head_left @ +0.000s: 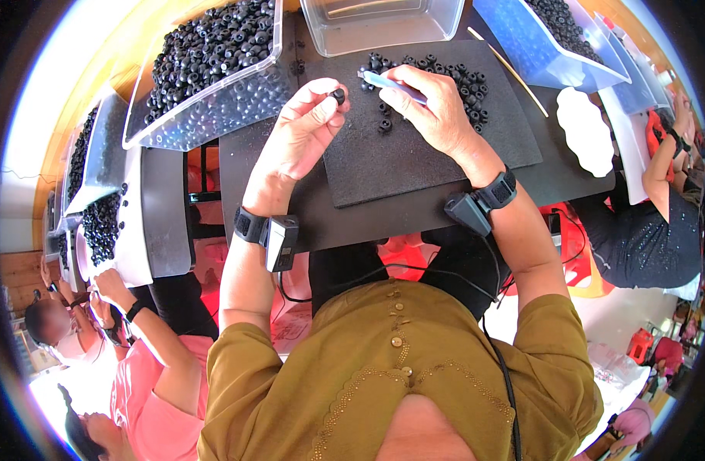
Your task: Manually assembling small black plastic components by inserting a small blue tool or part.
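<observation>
Left hand (pixel 302 127) pinched a small black rubber part (pixel 339 95) between thumb and fingertips above the black foam mat (pixel 399 165), right hand (pixel 437 107) gripped a blue pen-like tool (pixel 392 83), loose black parts (pixel 445 81) lay heaped just beyond, clear bin (pixel 214 84) of parts at left.

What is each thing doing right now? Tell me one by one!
Left hand: pinching one small black ring at its fingertips.
Right hand: closed around a thin blue tool.
Loose black rings: scattered on the black foam mat.
Left clear bin: full of black rings.
Middle clear bin: looks empty.
Right clear bin: partly filled.
</observation>
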